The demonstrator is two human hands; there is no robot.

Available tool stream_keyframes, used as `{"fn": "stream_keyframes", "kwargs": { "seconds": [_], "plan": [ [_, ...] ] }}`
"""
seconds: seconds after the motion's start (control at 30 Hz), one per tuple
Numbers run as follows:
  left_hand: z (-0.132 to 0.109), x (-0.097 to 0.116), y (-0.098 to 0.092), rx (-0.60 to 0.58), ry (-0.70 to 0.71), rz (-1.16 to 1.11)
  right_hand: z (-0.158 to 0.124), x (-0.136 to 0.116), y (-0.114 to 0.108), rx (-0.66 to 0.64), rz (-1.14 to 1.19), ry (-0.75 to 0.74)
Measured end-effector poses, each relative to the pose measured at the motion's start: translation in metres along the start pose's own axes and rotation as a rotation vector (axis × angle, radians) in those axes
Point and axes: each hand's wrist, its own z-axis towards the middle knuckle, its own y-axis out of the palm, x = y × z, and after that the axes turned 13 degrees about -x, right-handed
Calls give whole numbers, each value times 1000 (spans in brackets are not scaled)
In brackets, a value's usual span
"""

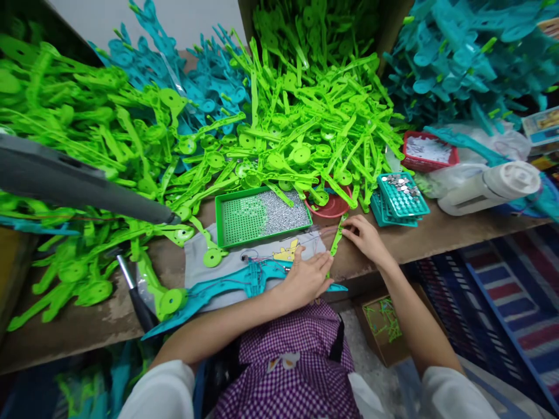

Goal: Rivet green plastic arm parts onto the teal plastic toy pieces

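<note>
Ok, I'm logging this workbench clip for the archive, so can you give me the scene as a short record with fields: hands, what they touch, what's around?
left hand: left hand rests on the teal plastic part lying on the grey cloth
right hand: right hand fingertips on a green plastic strip at the bench edge
in front: green tray holding small silver pieces; red bowl; stacked teal trays
behind: heap of green parts; teal parts
right side: white bottle lying down; red basket
surface: wooden bench
</note>
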Motion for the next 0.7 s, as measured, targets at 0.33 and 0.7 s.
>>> {"fn": "stream_keyframes", "kwargs": {
  "seconds": [0.33,0.7],
  "plan": [
    [-2,-1,-8,-13,15,-16,26,11,-25,-293,13,78],
    [60,-8,-22,63,-263,174,26,13,-22,-300,45,79]
  ]
}}
